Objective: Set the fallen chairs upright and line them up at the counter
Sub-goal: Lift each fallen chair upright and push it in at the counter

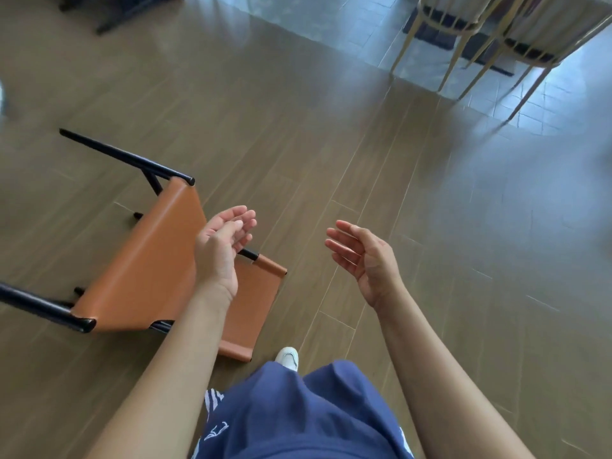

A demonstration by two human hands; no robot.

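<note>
- Nearest to my camera: navy shorts with white print fill the lower edge, and one white shoe stands on the floor just ahead of them.
- Both bare forearms reach forward from the lower corners, well apart from each other.
- Left hand: palm turned up and inward, fingers loosely bent. The grip is slack and has hold of nothing. From my view it overlaps the near edge of the chair without closing on any part of it.
- Right hand: palm facing left, fingers nearly straight and slightly spread. The grip is wide and has hold of nothing, with only bare floor beneath it.
- Fallen chair: it lies on its side on the wood-plank floor, left of centre and just ahead of the shoe. Its tan leather seat and back face up and toward me. Its black tube legs run out toward the left edge.
- Farther right, the planks give way to grey tiled floor with a bright sheen.
- Upper right: two upright chairs with pale slender legs stand side by side on the tiles, their tops cut off by the frame.
- Upper left corner: a dark frame rests on the planks. It is cropped and blurred, so I cannot tell what it is.
</note>
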